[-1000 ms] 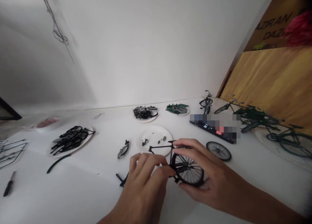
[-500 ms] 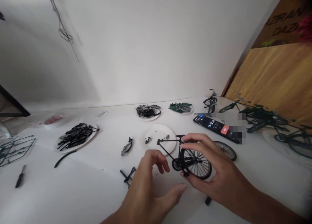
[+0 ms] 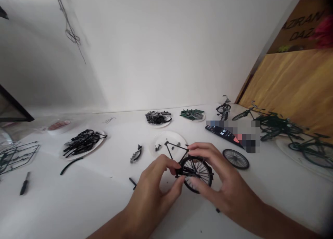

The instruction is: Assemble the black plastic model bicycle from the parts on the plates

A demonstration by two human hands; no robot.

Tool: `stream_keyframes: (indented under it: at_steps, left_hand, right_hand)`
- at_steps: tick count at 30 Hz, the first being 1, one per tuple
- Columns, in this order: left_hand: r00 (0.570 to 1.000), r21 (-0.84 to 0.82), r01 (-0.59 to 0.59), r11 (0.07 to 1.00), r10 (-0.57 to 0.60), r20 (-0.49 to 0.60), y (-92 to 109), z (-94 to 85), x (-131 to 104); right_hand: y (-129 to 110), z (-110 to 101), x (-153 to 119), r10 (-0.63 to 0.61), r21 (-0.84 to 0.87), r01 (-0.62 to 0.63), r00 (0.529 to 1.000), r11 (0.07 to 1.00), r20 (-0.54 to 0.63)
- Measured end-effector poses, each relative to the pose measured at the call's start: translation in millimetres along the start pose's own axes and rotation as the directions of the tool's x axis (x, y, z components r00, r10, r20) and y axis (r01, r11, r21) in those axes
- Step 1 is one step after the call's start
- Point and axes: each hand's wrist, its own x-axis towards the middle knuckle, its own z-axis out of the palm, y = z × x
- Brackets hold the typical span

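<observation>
The held model bicycle [image 3: 197, 173] looks like matt plastic, the middle plate [image 3: 159, 138] like paper with a crimped rim. The desk [image 3: 99, 201] appears smooth; the board [image 3: 293, 83] looks like grained wood.

There are five plates [image 3: 161, 138]: one left, one middle, two far, one right; one phone [image 3: 223, 134], one screwdriver [image 3: 25, 184], one loose wheel [image 3: 236, 158] near the phone, one near bicycle frame [image 3: 178, 146] carrying one mounted wheel [image 3: 203, 173].

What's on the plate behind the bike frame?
A few small loose parts lie on the plate. The bike frame and left hand cover part of its near side; whatever lies there can't be seen.
</observation>
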Motion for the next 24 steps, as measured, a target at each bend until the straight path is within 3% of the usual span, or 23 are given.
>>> stream_keyframes:
  at_steps: [2,5,7,9,16,24]
  left_hand:
    - [0.999,-0.018,-0.041,0.999,0.041,-0.002,-3,-2.4,0]
    - [0.997,-0.045,-0.078,0.996,0.078,0.011,-5,-2.9,-1]
    - [0.995,-0.048,-0.083,0.995,0.085,0.043,-4,-3.0,-2]
    - [0.996,-0.046,-0.067,0.997,0.07,0.061,-3,-3.7,-2]
    - [0.996,-0.187,-0.02,0.982,0.003,-0.092,-1,-5.3,2]
    - [0.992,-0.289,0.02,0.957,-0.054,-0.113,-4,-4.1,0]
  right_hand:
    - [1,-4,4,0.197,0.249,-0.18,0.979,0.952,-0.045]
    - [10,-8,10,0.494,0.556,-0.429,0.869,0.712,0.038]
    - [17,-9,12,0.558,0.615,-0.535,0.81,0.579,0.179]
    - [23,-10,12,0.55,0.611,-0.587,0.787,0.531,0.279]
    - [21,-19,12,0.542,0.538,-0.544,0.821,0.644,0.181]
    - [20,-20,13,0.501,0.498,-0.526,0.843,0.689,0.196]
